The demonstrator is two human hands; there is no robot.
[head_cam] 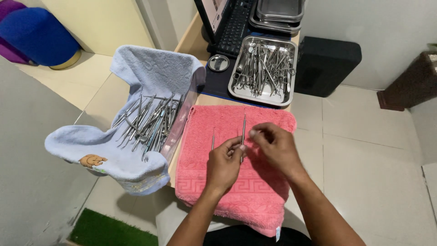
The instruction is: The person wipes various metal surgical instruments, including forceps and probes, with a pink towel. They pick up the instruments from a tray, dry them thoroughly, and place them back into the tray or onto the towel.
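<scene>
My left hand (224, 163) pinches a thin steel dental instrument (243, 129) that points away from me over a pink towel (200, 155). Just right of it, my right hand (273, 145) has its fingertips curled together beside the instrument's upper shaft; whether they touch it I cannot tell. A second slim instrument (213, 139) lies flat on the towel just left of my left hand.
A clear tub lined with a light blue towel (109, 155) holds several steel instruments (150, 122) on the left. Behind the pink towel stands a steel tray (235, 90) full of forceps and scissors, a small round steel dish (218, 63), a keyboard (234, 27) and stacked trays (278, 18).
</scene>
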